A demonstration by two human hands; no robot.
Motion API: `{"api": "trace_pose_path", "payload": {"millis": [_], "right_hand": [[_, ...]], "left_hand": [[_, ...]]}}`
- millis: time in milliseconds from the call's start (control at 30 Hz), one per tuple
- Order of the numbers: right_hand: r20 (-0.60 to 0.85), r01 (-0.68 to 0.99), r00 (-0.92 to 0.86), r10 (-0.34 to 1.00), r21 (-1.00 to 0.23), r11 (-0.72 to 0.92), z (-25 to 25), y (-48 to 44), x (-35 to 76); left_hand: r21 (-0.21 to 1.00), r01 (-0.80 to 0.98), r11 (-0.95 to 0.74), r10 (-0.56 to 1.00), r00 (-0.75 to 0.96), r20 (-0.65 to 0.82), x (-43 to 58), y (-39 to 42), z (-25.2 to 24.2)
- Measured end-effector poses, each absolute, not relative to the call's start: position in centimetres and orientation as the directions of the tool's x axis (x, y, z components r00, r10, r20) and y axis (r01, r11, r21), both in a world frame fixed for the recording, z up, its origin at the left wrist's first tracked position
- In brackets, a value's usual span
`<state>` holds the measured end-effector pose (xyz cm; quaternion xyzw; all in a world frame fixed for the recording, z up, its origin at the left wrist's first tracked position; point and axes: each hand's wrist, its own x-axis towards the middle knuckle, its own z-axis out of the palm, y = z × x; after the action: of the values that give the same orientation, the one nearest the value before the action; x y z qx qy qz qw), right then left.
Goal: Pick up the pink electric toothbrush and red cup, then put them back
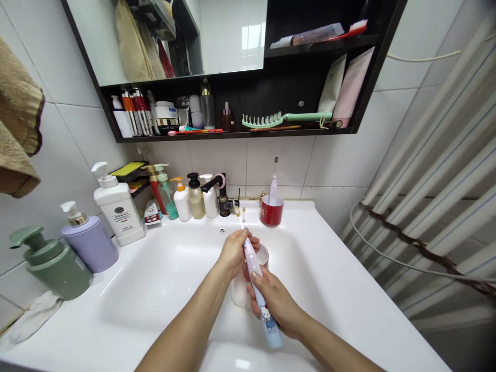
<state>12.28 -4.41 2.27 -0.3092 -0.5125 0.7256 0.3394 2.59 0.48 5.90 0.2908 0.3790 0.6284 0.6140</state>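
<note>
Both hands (233, 251) (277, 298) gripping toothbrush (261, 298), cup (263, 255) half-hidden

A slender, pink-to-pale-blue plastic electric toothbrush (251, 257) slants over the glossy white sink basin (155, 284), its narrow white neck pointing away, its blue base (a white cartoon cat decorates it) nearest the person.

This is a bathroom, and it looks like one in a home. It has a white sink (174, 274) with a black tap (222, 201), and a mirror (228, 46) above. The wall (344, 160) has pale tiles (281, 166). Many pump bottles (120, 214) stand by the sink. A tan towel (17, 113) hangs on the left. A green hairbrush (289, 118) lies on the shelf (232, 136), and a pink and blue toothbrush (251, 257) is over the sink.
</note>
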Motion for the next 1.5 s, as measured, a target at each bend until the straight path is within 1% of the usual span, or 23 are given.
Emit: {"api": "trace_pose_path", "payload": {"millis": [67,133,167,200,267,333,400,467,533,600,733,900,1067,1233,1367,1500], "right_hand": [[-0.029,-0.161,-0.491,0.871,-0.979,-0.123,2.9,-3.5,12.0],[0.079,-0.143,-0.351,0.933,-0.989,0.030,4.0,-1.8,12.0],[0.148,-0.130,-0.269,0.952,-0.985,0.117,4.5,-0.8,12.0],[0.180,-0.132,-0.227,0.957,-0.979,0.153,5.0,0.3,12.0],[0.228,-0.135,-0.176,0.958,-0.969,0.206,5.5,2.4,11.9],[0.254,-0.119,-0.152,0.955,-0.964,0.238,5.3,4.0,11.8],[0.261,-0.081,-0.140,0.955,-0.964,0.252,4.5,5.0,11.7],[0.251,-0.026,-0.142,0.958,-0.968,0.250,3.3,5.5,11.7],[0.231,0.033,-0.155,0.961,-0.971,0.239,2.2,5.6,12.0],[0.213,0.084,-0.169,0.962,-0.970,0.229,1.5,5.5,12.6],[0.195,0.141,-0.181,0.964,-0.965,0.222,1.6,5.0,14.5],[0.159,0.170,-0.224,0.962,-0.965,0.199,4.3,5.4,18.9],[0.190,0.227,-0.147,0.971,-0.949,0.220,7.4,8.4,23.8],[0.181,0.315,-0.082,0.980,-0.928,0.198,8.0,13.4,26.7],[0.131,0.357,-0.100,0.986,-0.921,0.159,7.7,16.5,27.3],[0.092,0.381,-0.123,0.988,-0.915,0.133,7.7,18.2,27.2]], "left_hand": [[0.862,-0.507,0.013,0.992,-0.101,-0.074,2.7,0.4,6.2],[0.907,-0.418,-0.059,0.982,-0.189,-0.023,2.3,0.3,6.1],[0.936,-0.339,-0.090,0.974,-0.228,0.011,1.9,0.3,5.8],[0.967,-0.229,-0.112,0.967,-0.250,0.053,1.6,0.3,5.3],[0.989,0.050,-0.138,0.964,-0.222,0.145,1.2,0.1,4.0],[0.915,0.356,-0.190,0.961,-0.122,0.247,1.2,-0.4,2.6],[0.777,0.573,-0.259,0.952,0.016,0.305,1.5,-0.8,1.3],[0.651,0.697,-0.299,0.947,0.132,0.293,1.9,-1.0,0.6],[0.571,0.762,-0.307,0.948,0.194,0.251,2.3,-0.9,0.3],[0.530,0.785,-0.320,0.945,0.222,0.240,2.5,-0.7,0.4],[0.505,0.763,-0.403,0.912,0.292,0.288,3.4,-0.4,1.3],[0.456,0.675,-0.581,0.813,0.449,0.371,6.8,0.8,3.7],[0.404,0.591,-0.698,0.713,0.518,0.473,11.5,5.2,5.8],[0.427,0.540,-0.725,0.687,0.529,0.497,14.6,10.7,6.2],[0.459,0.526,-0.716,0.697,0.518,0.496,15.5,13.7,5.8],[0.435,0.554,-0.710,0.703,0.513,0.493,15.4,14.9,5.7]]}}
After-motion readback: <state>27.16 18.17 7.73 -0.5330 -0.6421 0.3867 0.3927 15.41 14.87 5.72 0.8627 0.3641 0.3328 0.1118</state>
